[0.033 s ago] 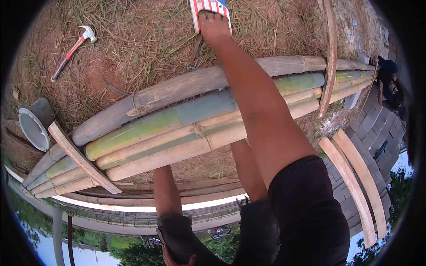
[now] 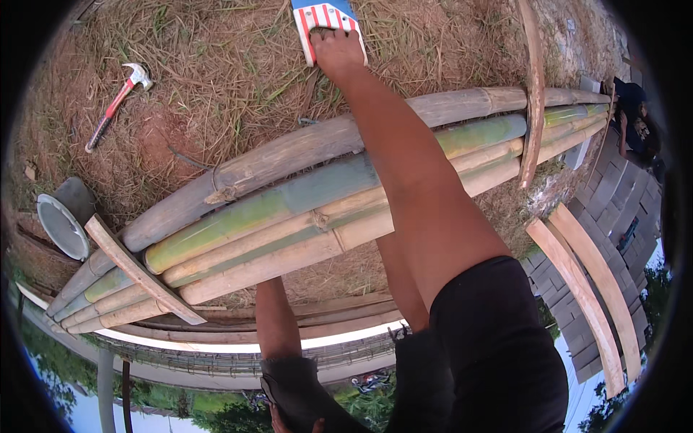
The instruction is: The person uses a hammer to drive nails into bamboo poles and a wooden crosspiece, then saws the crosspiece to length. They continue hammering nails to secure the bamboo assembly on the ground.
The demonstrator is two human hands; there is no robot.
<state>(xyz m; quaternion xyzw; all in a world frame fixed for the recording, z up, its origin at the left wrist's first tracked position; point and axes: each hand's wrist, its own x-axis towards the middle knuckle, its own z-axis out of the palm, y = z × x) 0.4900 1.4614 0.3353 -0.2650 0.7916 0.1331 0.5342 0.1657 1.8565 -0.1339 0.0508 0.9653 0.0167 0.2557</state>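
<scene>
My right arm reaches up across the bamboo poles (image 2: 238, 220) to the handsaw at the top edge. My right hand (image 2: 339, 54) is closed round its white and red striped handle (image 2: 307, 32); a blue part of the saw runs out of view. At the bottom edge, my left hand (image 2: 277, 418) rests by the dark shorts (image 2: 292, 375), mostly cut off; its visible fingers are apart, with nothing seen in them. Several poles, grey, green and tan, lie side by side under two wooden strips, one at the left (image 2: 144, 270) and one at the right (image 2: 534, 108).
A claw hammer (image 2: 119, 105) with a red handle lies on the straw-strewn ground at the upper left. Below it, a grey bucket (image 2: 63, 225) is tipped over. Two curved boards (image 2: 585, 303) lie at the right beside grey blocks (image 2: 556, 285). Another person (image 2: 635, 119) is at the far right.
The saw, with my right hand on its handle, has shifted slightly left and down in the view. The poles, hammer and bucket also appear slightly shifted.
</scene>
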